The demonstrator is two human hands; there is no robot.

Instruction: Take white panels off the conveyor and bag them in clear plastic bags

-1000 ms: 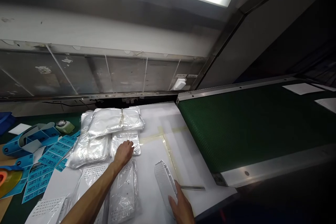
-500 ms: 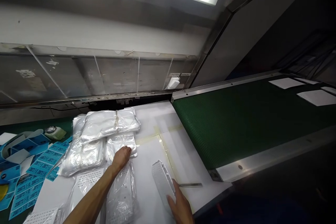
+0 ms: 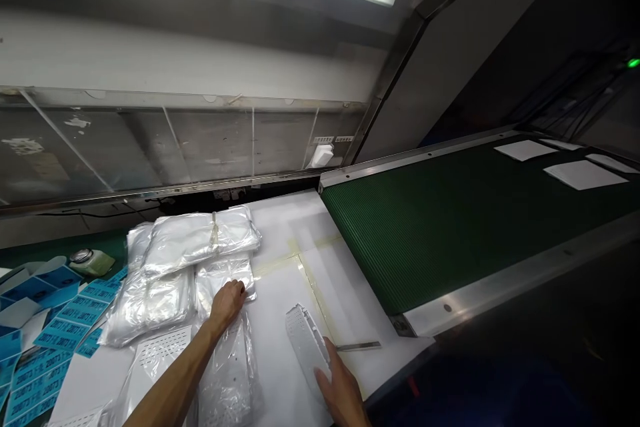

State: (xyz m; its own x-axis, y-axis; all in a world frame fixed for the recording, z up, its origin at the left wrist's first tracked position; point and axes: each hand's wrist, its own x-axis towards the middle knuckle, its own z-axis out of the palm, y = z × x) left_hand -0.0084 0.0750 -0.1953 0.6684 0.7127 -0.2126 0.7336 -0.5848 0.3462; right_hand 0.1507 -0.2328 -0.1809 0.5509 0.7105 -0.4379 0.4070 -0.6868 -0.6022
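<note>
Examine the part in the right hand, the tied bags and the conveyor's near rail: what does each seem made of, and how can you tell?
Held part: probably matte, pale grey plastic, given its smooth, unshiny face; painted metal is possible.
Tied bags: thin, clear, glossy plastic film, by their crinkles and glints.
Near rail: apparently bare metal, satin silver, by its soft sheen.

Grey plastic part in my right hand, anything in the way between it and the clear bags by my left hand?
Only your left hand, over the near edge of the clear bags; otherwise I see just white sheet between them and the grey plastic part.
</note>
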